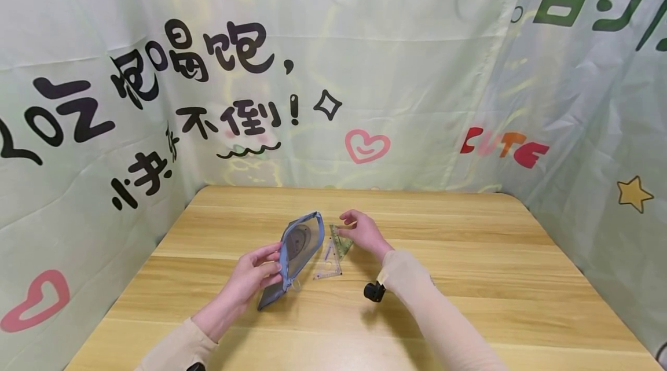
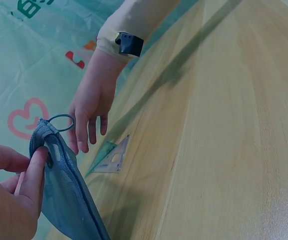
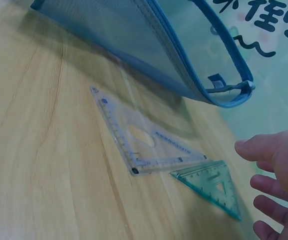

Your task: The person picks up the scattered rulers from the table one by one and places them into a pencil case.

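Note:
My left hand (image 1: 255,274) grips a blue mesh zip pouch (image 2: 66,192) by its edge and holds it tilted above the table, its zip side parted. Through the mesh a round-edged protractor (image 1: 299,241) shows. To the right of the pouch, a clear set square (image 3: 143,162) with blue markings lies flat on the table. Touching or just overlapping its corner is a smaller green set square (image 3: 211,186). My right hand (image 1: 365,233) hovers beside the green one, fingers relaxed and spread, holding nothing; a small gap separates them in the right wrist view.
The wooden table (image 1: 469,278) carries these things near its middle. Printed cloth walls (image 1: 312,70) with lettering and hearts stand behind it and at both sides. A small black camera (image 1: 374,291) is strapped to the right wrist.

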Action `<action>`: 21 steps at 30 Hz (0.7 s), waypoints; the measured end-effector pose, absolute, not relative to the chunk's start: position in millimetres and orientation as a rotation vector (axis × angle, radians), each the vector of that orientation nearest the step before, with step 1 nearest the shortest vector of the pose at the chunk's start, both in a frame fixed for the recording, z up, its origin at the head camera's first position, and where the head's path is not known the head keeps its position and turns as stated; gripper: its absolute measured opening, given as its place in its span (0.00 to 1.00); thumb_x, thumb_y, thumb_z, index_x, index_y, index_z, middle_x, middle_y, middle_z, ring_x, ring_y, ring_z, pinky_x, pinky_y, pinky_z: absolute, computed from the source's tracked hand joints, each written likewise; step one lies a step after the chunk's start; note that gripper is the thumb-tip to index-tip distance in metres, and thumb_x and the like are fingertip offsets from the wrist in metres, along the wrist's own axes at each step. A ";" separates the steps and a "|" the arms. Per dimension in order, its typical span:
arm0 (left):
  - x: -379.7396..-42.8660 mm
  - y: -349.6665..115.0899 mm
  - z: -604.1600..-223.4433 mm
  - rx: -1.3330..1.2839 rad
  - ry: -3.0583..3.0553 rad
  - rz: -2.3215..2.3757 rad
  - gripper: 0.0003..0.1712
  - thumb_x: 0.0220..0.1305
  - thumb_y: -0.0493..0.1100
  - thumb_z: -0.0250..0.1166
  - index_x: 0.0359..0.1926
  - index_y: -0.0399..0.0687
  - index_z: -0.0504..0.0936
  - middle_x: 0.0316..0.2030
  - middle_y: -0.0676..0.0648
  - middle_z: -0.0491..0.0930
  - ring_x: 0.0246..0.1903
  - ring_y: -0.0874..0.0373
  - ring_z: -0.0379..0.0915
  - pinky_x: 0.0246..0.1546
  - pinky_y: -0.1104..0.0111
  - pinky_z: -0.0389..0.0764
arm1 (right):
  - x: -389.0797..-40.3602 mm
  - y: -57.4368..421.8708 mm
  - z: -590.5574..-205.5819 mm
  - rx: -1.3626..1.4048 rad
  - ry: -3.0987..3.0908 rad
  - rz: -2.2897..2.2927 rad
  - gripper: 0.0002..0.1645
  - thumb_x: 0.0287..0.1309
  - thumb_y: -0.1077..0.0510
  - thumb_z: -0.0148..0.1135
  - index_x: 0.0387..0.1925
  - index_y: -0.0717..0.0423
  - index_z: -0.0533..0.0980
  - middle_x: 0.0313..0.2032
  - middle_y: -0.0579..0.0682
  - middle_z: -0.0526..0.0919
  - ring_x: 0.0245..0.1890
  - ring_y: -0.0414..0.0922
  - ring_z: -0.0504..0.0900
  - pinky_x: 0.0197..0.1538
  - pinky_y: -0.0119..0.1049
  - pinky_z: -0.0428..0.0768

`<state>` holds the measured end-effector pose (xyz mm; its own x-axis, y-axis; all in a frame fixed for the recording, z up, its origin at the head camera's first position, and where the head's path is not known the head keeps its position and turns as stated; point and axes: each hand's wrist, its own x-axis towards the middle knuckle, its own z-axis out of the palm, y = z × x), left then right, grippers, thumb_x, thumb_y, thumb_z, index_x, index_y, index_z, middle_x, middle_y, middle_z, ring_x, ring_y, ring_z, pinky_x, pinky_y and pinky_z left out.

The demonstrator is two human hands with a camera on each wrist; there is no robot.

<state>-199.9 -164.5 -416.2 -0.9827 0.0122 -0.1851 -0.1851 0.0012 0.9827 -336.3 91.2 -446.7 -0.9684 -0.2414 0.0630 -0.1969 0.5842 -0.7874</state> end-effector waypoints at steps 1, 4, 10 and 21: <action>-199.9 -164.4 -416.4 -0.186 2.117 2.119 0.32 0.62 0.27 0.57 0.68 0.33 0.68 0.49 0.43 0.74 0.37 0.62 0.78 0.37 0.76 0.84 | -336.3 91.3 -447.6 -0.377 2.751 -1.356 0.25 0.57 0.57 0.69 0.55 0.60 0.76 0.51 0.60 0.81 0.49 0.54 0.81 0.55 0.48 0.82; -200.0 -164.4 -416.8 -0.186 2.113 2.121 0.32 0.61 0.27 0.57 0.68 0.33 0.68 0.49 0.43 0.74 0.37 0.62 0.78 0.37 0.76 0.85 | -336.5 91.9 -450.0 -0.370 2.740 -1.364 0.26 0.57 0.56 0.69 0.56 0.60 0.76 0.52 0.60 0.80 0.52 0.56 0.81 0.57 0.50 0.81; -199.8 -164.7 -417.2 -0.180 2.115 2.119 0.32 0.62 0.28 0.57 0.68 0.33 0.67 0.50 0.43 0.74 0.37 0.62 0.77 0.37 0.76 0.84 | -337.0 95.3 -456.6 -0.390 2.757 -1.328 0.27 0.56 0.57 0.70 0.56 0.60 0.76 0.52 0.60 0.81 0.52 0.57 0.81 0.57 0.51 0.81; -200.7 -164.3 -419.0 -0.182 2.113 2.122 0.32 0.61 0.27 0.57 0.68 0.33 0.68 0.49 0.44 0.73 0.37 0.62 0.77 0.37 0.76 0.84 | -335.9 96.9 -462.2 -0.459 2.809 -1.243 0.28 0.56 0.55 0.70 0.57 0.61 0.76 0.51 0.59 0.82 0.50 0.53 0.80 0.57 0.50 0.80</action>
<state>-200.7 -164.3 -419.0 -0.9828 0.0143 -0.1844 -0.1844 -0.0030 0.9828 -335.9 96.9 -462.2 -0.9556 -0.2819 0.0858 -0.2531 0.6362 -0.7288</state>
